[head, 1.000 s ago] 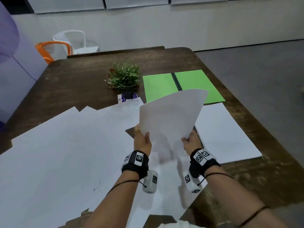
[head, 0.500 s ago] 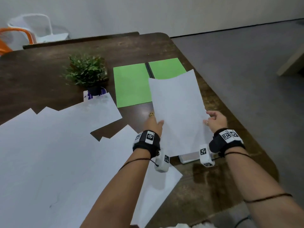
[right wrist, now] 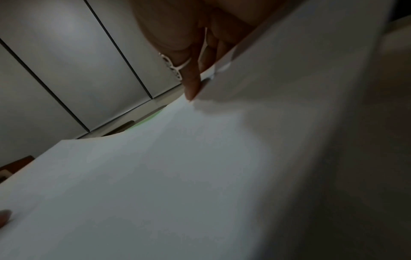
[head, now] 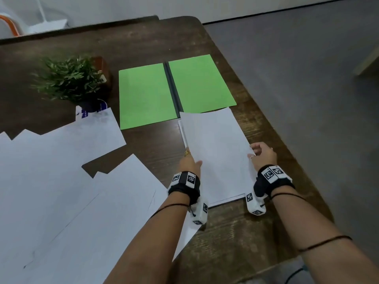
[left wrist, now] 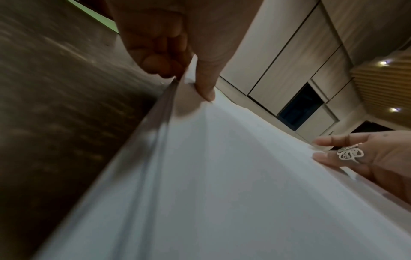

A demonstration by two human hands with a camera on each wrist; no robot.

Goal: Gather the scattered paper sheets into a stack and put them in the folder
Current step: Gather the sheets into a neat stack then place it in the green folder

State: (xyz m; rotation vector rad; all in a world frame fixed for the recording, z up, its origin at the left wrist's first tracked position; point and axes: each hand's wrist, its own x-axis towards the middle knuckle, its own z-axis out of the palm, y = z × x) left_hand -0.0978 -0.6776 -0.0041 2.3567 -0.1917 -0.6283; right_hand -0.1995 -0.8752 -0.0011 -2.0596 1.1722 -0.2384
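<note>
Both hands hold one white sheet (head: 215, 152) low over the stack (head: 229, 198) of paper at the table's (head: 143, 44) right edge, about 4 o'clock from the table's middle. Half a second ago the sheet was lifted and tilted up toward the camera; now it has come down nearly flat, its far edge just bowed above the pile beneath. A second ago it stood almost upright in front of the folder. Left hand (head: 189, 162) pinches the sheet's left edge, thumb on top and fingers curled under; the left wrist view shows this plainly, thumb (left wrist: 205, 77) pressing the paper's corner. Right hand (head: 263, 154) grips the right edge, fingers curled round it, a ring visible in the right wrist view near the fingertip (right wrist: 191, 88) touching the paper. The green folder (head: 174, 93) lies open and flat at 12 o'clock from the stack, its near right corner just beside the sheet's far edge; whether they touch I cannot tell. Loose sheets (head: 61, 181) lie spread across the table's left half, at 9 o'clock from the hands, overlapping one another. A small potted plant (head: 69, 78) stands at 9 o'clock from the folder, with a brown block (head: 102, 68) behind it.
</note>
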